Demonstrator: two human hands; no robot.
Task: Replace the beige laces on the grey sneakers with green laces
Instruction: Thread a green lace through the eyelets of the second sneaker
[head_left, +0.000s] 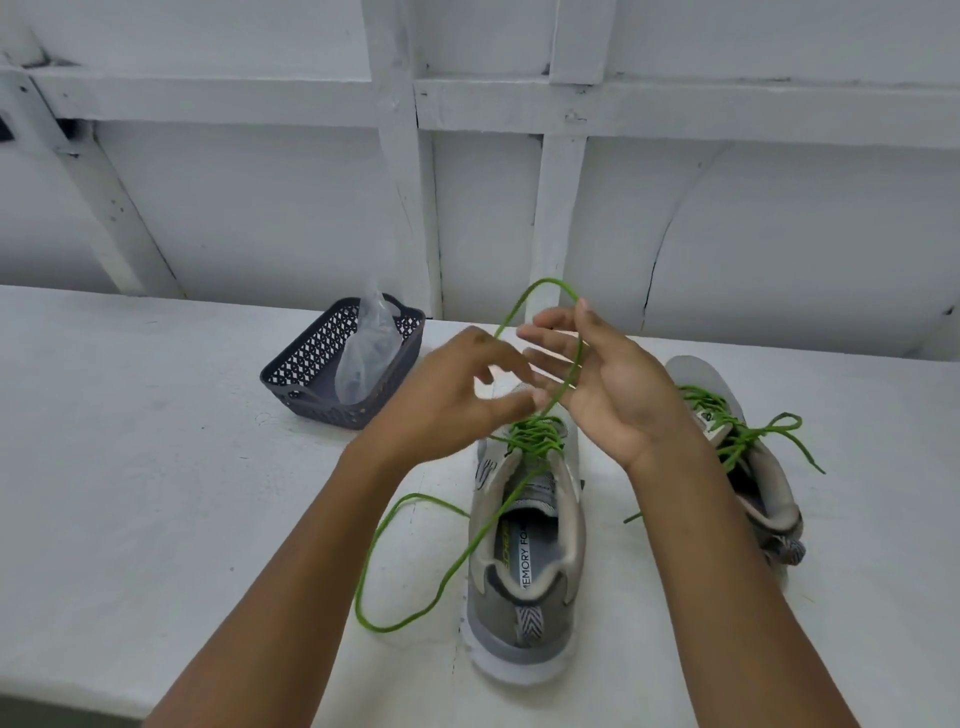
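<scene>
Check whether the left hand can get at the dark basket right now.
Probably yes. The dark basket sits just left of the left hand, with nothing between them. But that hand appears to pinch the green lace loop, so it would have to let go first.

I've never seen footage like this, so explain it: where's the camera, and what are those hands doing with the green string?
This is one picture from a camera worn on a person's head, looking down at their own bare hands; there is no machine. On the white table stands a grey sneaker, heel toward the camera. Its green lace is threaded but untied: one side trails loose on the table, the other rises in a loop across the straight fingers of the right hand. The left hand curls beside that loop; blur hides whether it pinches it. To the right, a second sneaker already wears a tied green lace. Behind sits a dark basket holding a clear bag.
</scene>
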